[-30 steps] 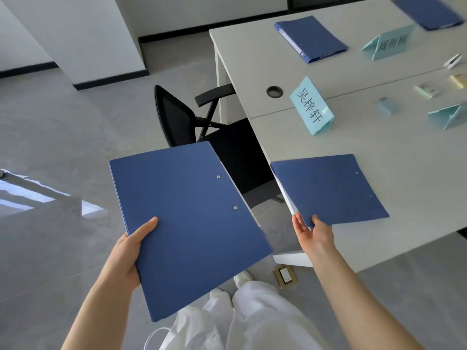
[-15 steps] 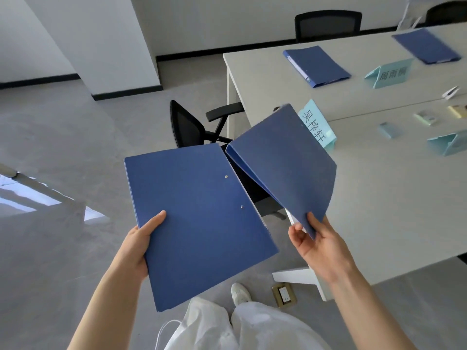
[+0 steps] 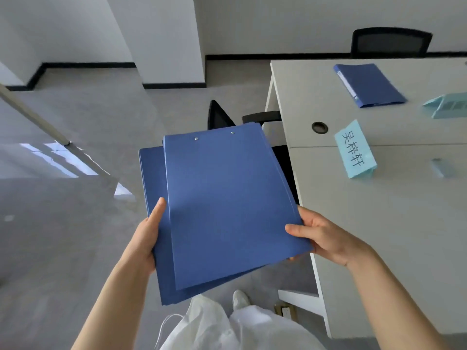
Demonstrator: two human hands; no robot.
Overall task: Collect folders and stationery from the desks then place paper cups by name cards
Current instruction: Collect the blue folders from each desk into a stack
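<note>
Left hand [image 3: 144, 238]: gripped the lower folder [image 3: 154, 183].
Right hand [image 3: 326, 238]: gripped the top folder [image 3: 227, 203].
Advice: square both edges before releasing.

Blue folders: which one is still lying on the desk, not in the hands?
The folder at the desk's far side; the other two are stacked in the hands.

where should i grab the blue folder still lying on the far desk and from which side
Take the blue folder by its near short edge, coming in from the desk's near side. It lies flat and closed, so slide fingers under that thin edge with the thumb on top. Its spine runs along the left long side. Both the left hand and right hand are busy with the stacked folders.
</note>
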